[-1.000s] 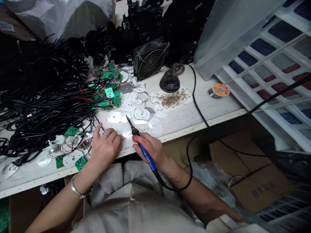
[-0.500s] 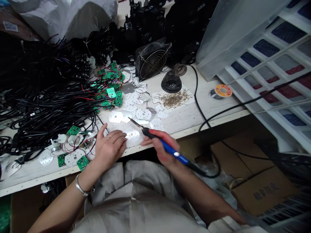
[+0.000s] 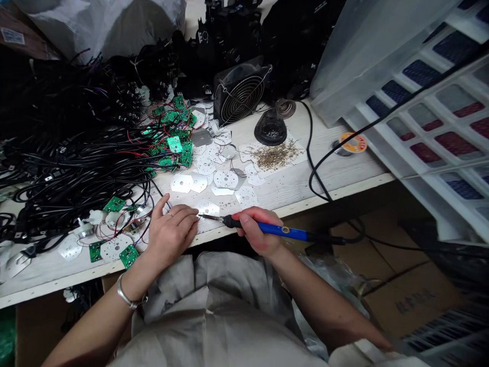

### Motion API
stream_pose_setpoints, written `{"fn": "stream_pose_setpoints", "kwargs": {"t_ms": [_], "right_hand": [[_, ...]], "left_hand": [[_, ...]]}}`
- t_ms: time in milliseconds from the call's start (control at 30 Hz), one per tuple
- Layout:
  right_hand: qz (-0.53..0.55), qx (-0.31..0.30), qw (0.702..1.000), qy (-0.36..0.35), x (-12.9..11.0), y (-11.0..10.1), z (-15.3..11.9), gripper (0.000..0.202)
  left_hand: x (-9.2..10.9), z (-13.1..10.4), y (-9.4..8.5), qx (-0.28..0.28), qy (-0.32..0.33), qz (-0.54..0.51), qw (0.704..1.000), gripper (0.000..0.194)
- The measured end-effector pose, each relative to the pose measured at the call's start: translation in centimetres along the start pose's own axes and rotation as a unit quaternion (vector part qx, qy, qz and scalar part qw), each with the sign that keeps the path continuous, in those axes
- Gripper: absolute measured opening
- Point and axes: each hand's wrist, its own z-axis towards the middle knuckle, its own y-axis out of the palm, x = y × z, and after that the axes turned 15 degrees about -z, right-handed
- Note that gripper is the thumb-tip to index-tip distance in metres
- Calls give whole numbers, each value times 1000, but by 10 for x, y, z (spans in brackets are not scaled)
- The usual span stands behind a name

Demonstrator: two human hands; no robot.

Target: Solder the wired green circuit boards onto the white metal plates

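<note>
My right hand (image 3: 262, 232) grips a blue soldering iron (image 3: 280, 229) by its handle, held almost level. Its tip points left and reaches a shiny, white-silver plate (image 3: 209, 208) near the bench's front edge, right beside my left fingertips. My left hand (image 3: 171, 229) lies palm down over that plate's left end. Its little finger is raised apart, while the other fingers are bent together; whatever is between them is hidden. Several more plates (image 3: 225, 179) lie just beyond. Left of my left hand are green circuit boards (image 3: 129, 256) and a round white plate with holes (image 3: 116, 247).
Bundled black cables (image 3: 76, 168) and wired green boards (image 3: 174, 145) cover the bench's left side. Behind are a fan with a wire guard (image 3: 241, 99) and an iron stand (image 3: 270, 127). A solder spool (image 3: 352, 142) lies right, near plastic drawers (image 3: 428, 117). The iron's cord (image 3: 324, 163) crosses the bench edge.
The soldering iron has swung down from above the plate to a flatter angle, its tip now at my left fingertips. My left hand has stayed nearly still.
</note>
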Motion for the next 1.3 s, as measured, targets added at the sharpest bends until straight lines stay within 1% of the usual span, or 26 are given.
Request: {"fn": "stream_pose_setpoints", "kwargs": {"t_ms": [200,333,400,567,700,833,967,1133,1300], "right_hand": [[-27,-16,999,-13,-2,-3,3,22],[-38,-24,999,-28,1,-3,1,23],[-37,-20,999,-21,4,-1,0,23],[10,-1,1000,10,9,2,-3,26],[-25,-17,999,-20,5,-1,0,22],[-46,-24,998,-44,4,-3,1,22],[-49,-23,997,-46,4,-3,0,23],[-50,-27,996,-65,3,-4,1,24],[-58,-29,996,-54,3,-4,1,25]], "left_hand": [[0,1,-1,1,-4,-4,1000,11],[0,1,-1,-4,-2,-1,1000,9],[0,1,-1,-6,-2,1,1000,8],[1,1,-1,-8,-2,4,1000,9],[1,1,-1,-3,0,0,1000,10],[0,0,-1,-4,-2,-4,1000,11],[0,0,-2,-9,-4,-2,1000,11],[1,2,-2,-8,-5,-6,1000,11],[1,1,-2,-9,-6,-4,1000,10]]}}
